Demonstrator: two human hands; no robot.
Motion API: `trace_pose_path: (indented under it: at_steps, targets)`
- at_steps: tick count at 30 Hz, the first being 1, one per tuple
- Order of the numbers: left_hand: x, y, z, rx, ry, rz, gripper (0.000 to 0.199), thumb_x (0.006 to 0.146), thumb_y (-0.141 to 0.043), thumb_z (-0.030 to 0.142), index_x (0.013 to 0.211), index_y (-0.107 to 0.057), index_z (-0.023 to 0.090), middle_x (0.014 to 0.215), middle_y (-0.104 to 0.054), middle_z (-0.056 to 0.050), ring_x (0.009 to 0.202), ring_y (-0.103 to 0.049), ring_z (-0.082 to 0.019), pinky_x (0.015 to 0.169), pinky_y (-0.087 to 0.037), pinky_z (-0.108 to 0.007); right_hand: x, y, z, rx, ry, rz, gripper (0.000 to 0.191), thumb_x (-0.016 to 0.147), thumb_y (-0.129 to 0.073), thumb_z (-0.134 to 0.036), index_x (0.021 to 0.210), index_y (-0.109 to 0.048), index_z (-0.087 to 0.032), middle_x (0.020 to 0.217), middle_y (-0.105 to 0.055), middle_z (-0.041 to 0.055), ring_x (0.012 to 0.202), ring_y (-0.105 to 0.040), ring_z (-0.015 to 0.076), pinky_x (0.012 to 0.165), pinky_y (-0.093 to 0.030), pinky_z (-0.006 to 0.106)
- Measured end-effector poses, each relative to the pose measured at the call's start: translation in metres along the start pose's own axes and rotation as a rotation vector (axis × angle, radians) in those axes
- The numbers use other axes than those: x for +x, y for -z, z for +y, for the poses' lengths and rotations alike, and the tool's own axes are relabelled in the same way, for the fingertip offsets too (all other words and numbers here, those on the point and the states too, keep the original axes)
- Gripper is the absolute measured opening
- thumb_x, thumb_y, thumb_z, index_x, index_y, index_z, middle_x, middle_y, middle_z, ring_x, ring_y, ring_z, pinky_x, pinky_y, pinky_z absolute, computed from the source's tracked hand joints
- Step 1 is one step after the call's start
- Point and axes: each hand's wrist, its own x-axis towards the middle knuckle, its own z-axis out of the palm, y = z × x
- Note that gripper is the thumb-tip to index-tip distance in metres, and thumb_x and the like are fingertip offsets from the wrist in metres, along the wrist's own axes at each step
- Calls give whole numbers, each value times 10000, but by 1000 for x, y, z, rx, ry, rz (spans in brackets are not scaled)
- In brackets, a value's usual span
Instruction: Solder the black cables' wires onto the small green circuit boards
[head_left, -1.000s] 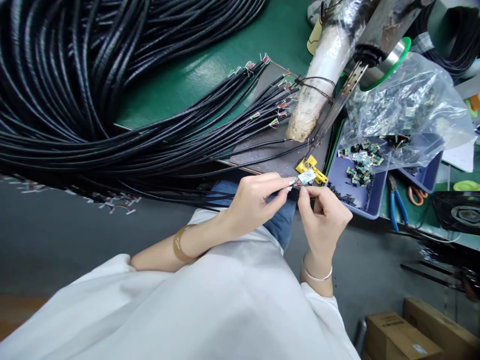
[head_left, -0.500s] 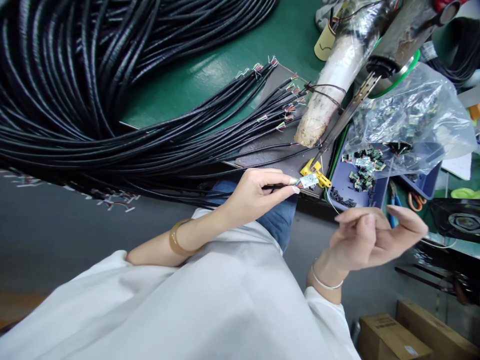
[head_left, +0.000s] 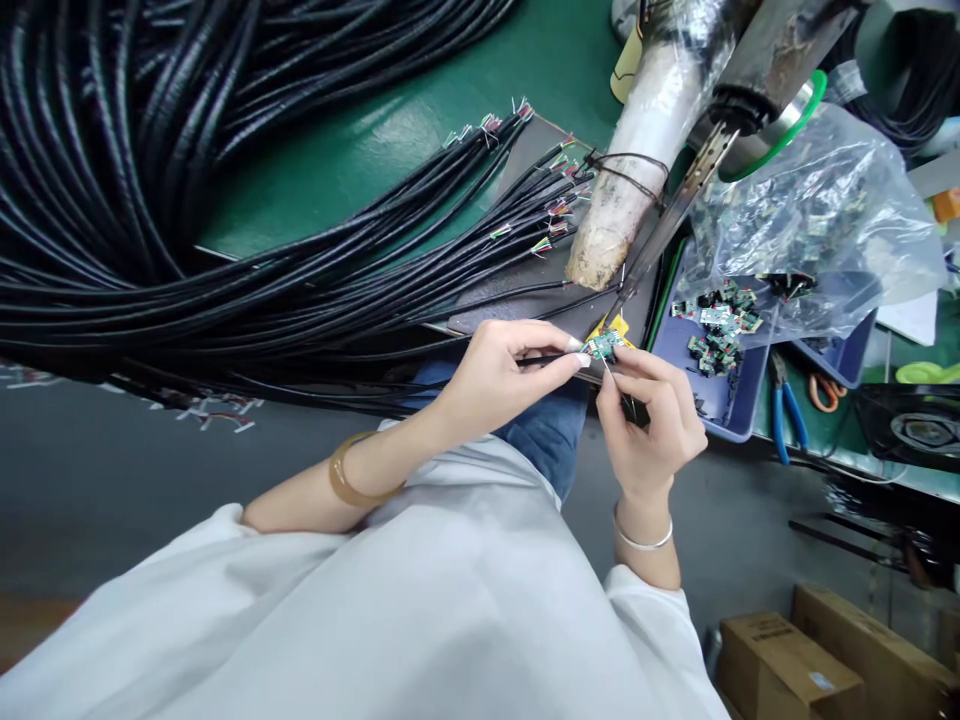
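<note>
My left hand (head_left: 517, 365) is closed on the end of a black cable, pinching it beside a small green circuit board (head_left: 602, 345) joined to its coloured wires. My right hand (head_left: 652, 410) has come up on the board's other side, its index fingertip at the board's edge. Between its thumb and fingers runs a thin silvery strand of solder wire (head_left: 606, 368). Just behind the board is a yellow holder (head_left: 619, 326), partly hidden. A soldering iron (head_left: 679, 215) slants down from above, its tip close to the holder.
Bundled black cables (head_left: 315, 290) with stripped ends cover the left side. A plastic-wrapped tube (head_left: 622, 190) hangs beside the iron. On the right are a purple tray (head_left: 739, 425) of small boards, a clear plastic bag (head_left: 840, 200), blue-handled pliers (head_left: 787, 410) and orange-handled scissors (head_left: 823, 392).
My right hand has moved left from beside the tray to the board. The board has turned from its pale face to a green one. The view has shifted slightly.
</note>
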Motion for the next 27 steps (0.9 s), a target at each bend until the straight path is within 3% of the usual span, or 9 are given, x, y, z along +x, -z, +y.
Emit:
trace_pose_path:
  at_steps: [4, 10, 20, 27]
  targets:
    - [11, 1, 6, -104, 112, -75, 113, 796, -725, 219, 763, -679, 122, 662, -634, 10, 577, -544, -74, 563, -451, -179, 3, -5, 1, 46, -20, 16, 204, 832, -710, -52, 907, -621, -219, 1035, -764, 46, 926, -744, 148, 824, -645, 278]
    - [18, 0, 9, -48, 84, -62, 122, 791, -694, 182, 707, -627, 125, 625, -531, 33, 554, -456, -50, 518, -362, -167, 8, -7, 3, 81, -57, 41, 199, 827, -717, -38, 910, -640, -202, 993, -759, 44, 911, -731, 146, 825, -627, 277]
    - [20, -1, 11, -3, 15, 9, 92, 768, -707, 183, 718, -647, 134, 665, -584, 3, 623, -539, -86, 584, -459, -190, 16, -10, 4, 50, -65, 60, 193, 832, -740, -95, 939, -677, -243, 1001, -740, 10, 894, -723, 157, 790, -617, 305]
    - [19, 0, 10, -52, 47, -37, 102, 782, -709, 160, 723, -634, 125, 661, -571, 15, 593, -497, -58, 543, -420, -160, 15, -11, 5, 76, -82, 54, 171, 836, -723, -99, 881, -626, -234, 934, -748, 4, 846, -717, 144, 753, -597, 284]
